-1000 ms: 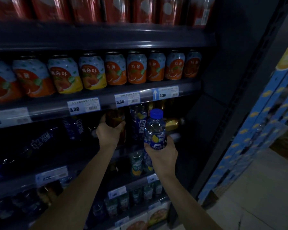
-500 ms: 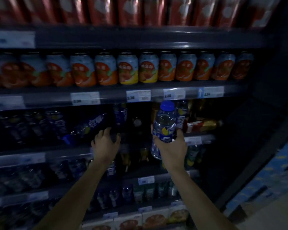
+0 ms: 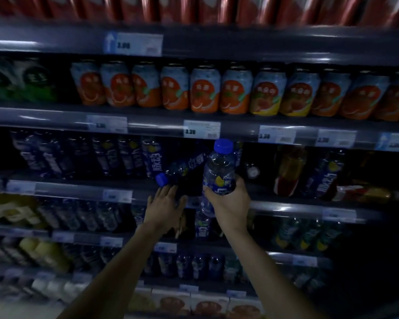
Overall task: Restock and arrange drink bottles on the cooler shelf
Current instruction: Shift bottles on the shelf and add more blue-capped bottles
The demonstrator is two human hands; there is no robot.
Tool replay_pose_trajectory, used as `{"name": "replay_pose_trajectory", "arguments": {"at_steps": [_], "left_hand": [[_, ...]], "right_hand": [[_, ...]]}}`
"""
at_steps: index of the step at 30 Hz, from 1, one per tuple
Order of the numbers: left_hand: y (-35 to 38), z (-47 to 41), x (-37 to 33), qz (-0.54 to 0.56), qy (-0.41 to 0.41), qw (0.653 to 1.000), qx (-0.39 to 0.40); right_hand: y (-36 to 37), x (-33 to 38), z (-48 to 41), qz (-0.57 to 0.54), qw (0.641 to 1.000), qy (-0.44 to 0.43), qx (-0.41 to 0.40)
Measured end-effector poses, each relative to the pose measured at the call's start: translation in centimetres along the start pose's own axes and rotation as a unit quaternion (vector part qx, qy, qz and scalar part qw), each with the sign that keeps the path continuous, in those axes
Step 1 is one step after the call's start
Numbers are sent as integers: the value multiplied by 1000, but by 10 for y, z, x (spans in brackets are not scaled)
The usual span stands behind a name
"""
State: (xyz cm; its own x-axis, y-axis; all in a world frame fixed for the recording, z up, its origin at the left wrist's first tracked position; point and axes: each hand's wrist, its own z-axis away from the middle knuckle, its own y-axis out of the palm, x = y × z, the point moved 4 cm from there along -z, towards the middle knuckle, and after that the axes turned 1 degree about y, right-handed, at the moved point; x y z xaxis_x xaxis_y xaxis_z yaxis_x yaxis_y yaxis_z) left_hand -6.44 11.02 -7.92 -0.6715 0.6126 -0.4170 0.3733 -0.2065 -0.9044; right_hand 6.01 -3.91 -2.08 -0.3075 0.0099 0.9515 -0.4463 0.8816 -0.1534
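My right hand [image 3: 228, 203] grips a clear bottle with a blue cap [image 3: 220, 168], held upright in front of the cooler's middle shelf [image 3: 78, 191]. A second, dim bottle seems to hang below it in the same hand. A blue-labelled bottle [image 3: 180, 168] lies tipped on that shelf, cap pointing down-left. My left hand [image 3: 165, 207] reaches up just under that cap, fingers spread, touching or nearly touching it. A row of upright blue bottles [image 3: 97, 157] stands to the left on the same shelf.
Orange and yellow juice cans [image 3: 205, 93] fill the shelf above, red cans line the top. An amber bottle [image 3: 289, 171] and a blue bottle [image 3: 323, 176] stand to the right, with a fallen bottle [image 3: 366, 194] beside them. Lower shelves hold more bottles and cartons.
The view swung left along the cooler. My left hand left the amber bottle and moved down to the tipped blue bottle. My right hand kept hold of its bottle.
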Motion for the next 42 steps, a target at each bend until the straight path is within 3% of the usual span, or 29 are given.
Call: {"name": "replay_pose_trajectory", "arguments": {"at_steps": [6,17,42], "left_hand": [[7,3,7,-27,38,998,-35],[9,6,9,-13,50,997,-59],[9,11,4,26,40,996,-73]], "right_hand": [[23,-5,-9,38,999,-12,22],[34,-2,-51,30,998,47,9],[41,-20,-79,7,1000,2,-12]]}}
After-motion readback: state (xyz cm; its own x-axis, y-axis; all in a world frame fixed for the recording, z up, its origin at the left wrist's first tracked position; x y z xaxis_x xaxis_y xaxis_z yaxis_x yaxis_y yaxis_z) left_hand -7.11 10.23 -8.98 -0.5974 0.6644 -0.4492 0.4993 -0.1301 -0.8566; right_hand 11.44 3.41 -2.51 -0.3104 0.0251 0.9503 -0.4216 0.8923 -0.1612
